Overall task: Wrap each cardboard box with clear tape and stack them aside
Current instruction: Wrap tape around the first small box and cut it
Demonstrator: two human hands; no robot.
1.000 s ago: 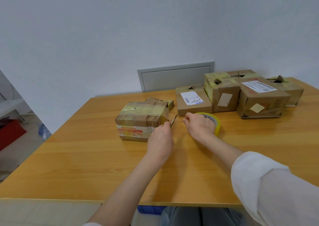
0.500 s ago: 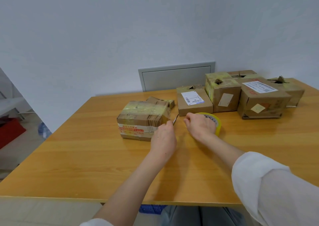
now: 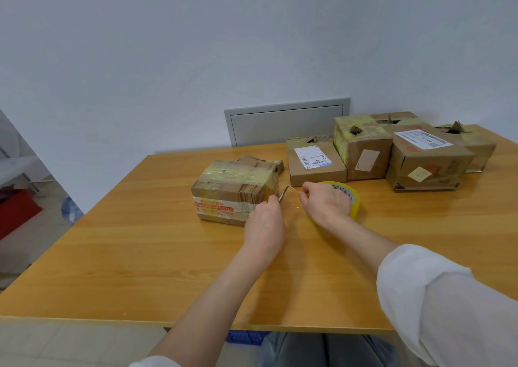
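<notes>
While the clear strip of tape [image 3: 293, 198] runs stretched from the wrapped box [image 3: 232, 187] to the roll of tape [image 3: 354, 201], the cut is best made close to the box's right end. Holding the strip taut should let the blade [image 3: 283, 194] bite cleanly and leave a short tail to smooth flat.

At the box's near right corner, the left hand [image 3: 263, 226] curls its fingers round that thin metal blade. Its handle is hidden, so I cannot tell scissors from knife. Just right of the box, the right hand [image 3: 325, 204] pinches the strip between thumb and forefinger, lying over the yellow roll on the table [image 3: 140, 254]. Farther right of the box, more boxes [image 3: 316, 162] sit bunched together.
</notes>
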